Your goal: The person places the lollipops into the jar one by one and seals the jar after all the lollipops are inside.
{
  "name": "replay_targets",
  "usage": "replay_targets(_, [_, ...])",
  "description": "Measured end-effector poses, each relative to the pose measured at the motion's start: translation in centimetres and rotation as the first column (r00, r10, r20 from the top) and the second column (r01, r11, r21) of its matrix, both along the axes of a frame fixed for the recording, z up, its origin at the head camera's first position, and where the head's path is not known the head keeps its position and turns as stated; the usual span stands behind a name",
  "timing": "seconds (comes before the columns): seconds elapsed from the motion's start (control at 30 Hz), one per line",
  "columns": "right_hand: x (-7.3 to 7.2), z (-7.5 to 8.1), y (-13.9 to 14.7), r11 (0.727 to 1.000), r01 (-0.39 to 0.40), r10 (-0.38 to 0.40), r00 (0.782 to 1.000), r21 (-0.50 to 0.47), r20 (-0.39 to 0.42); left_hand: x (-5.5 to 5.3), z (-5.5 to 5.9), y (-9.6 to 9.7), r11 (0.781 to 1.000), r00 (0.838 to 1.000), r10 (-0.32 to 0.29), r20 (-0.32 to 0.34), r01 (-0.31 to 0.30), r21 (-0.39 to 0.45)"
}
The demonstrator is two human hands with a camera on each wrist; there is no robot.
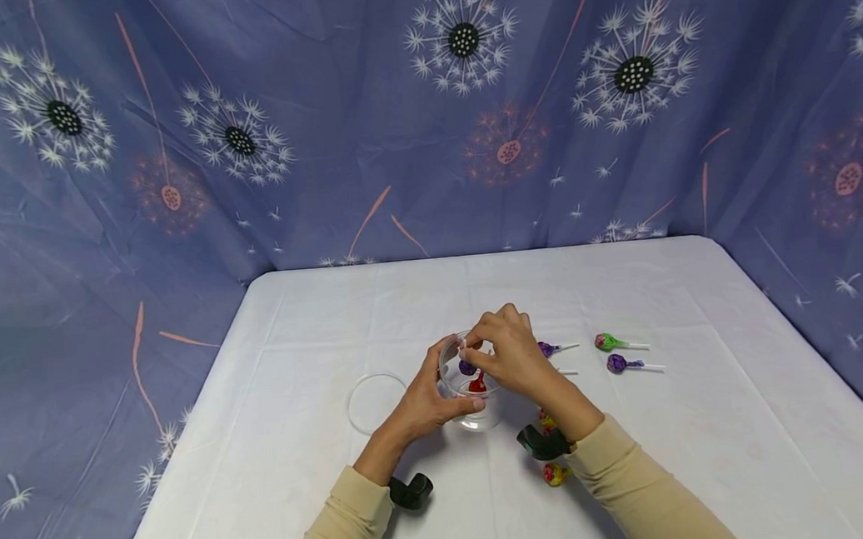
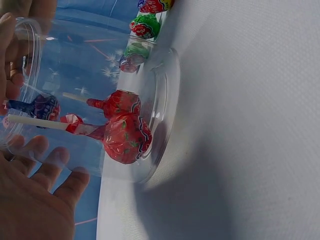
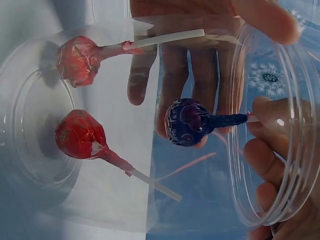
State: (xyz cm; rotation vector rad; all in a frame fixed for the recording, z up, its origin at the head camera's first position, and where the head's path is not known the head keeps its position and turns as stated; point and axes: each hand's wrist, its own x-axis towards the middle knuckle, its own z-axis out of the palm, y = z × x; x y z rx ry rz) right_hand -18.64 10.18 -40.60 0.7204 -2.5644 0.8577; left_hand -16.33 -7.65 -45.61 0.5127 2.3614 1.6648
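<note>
My left hand (image 1: 425,399) holds a clear plastic jar (image 1: 478,421) around its side, thumb on the near side and fingers on the far side. The jar stands on the table with its mouth uncovered. Two red-wrapped lollipops, a nearer one (image 2: 127,139) and another (image 2: 122,104), rest at its bottom with sticks pointing up, seen in the left wrist view. At the mouth my right hand (image 1: 508,352) pinches the stick of a purple lollipop (image 3: 187,122), whose head hangs inside the jar above the red ones. Part of the stick is hidden by the fingers.
A clear round lid (image 1: 349,405) lies left of the jar. To the right lie a green lollipop (image 1: 606,342), a purple one (image 1: 618,363) and another purple one (image 1: 546,349). Yellow-and-red lollipops (image 1: 553,474) lie partly under the right wrist. A blue curtain (image 1: 362,141) hangs behind the table.
</note>
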Motion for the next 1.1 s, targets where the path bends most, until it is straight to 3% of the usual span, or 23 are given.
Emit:
replay_targets(0.23, [-0.1, 0.0, -0.1, 0.998, 0.027, -0.029, 0.999, 0.064, 0.028, -0.1, 0.0, 0.1, 1.000, 1.000, -0.001, 0.002, 0.001, 0.002])
replay_targets(0.53, [0.2, 0.2, -0.1, 0.998, 0.020, -0.022, 0.999, 0.068, 0.033, 0.1, 0.2, 0.1, 1.000, 1.000, -0.004, 0.011, 0.004, -0.010])
replay_targets(0.73, [0.5, 0.4, 0.6, 0.997, -0.048, 0.053, 0.996, -0.062, 0.076, 0.3, 0.1, 0.1, 1.000, 1.000, -0.002, 0.010, 0.002, -0.014])
replay_targets(0.87, [0.6, 0.8, 1.8, 0.984, -0.086, 0.094, 0.995, -0.159, 0.043, 0.3, 0.0, 0.2, 1.000, 1.000, 0.003, 0.005, -0.003, -0.017])
replay_targets(1.0, [0.2, 1.2, 3.6, 0.979, -0.057, 0.058, 0.998, -0.195, 0.000, 0.3, 0.1, 0.2, 1.000, 1.000, 0.009, 0.002, -0.009, -0.013])
replay_targets(1.1, [-0.1, 1.4, 5.3, 0.978, 0.003, 0.001, 1.000, -0.207, 0.020, 0.2, 0.1, 0.2, 1.000, 1.000, 0.017, -0.003, -0.017, -0.017])
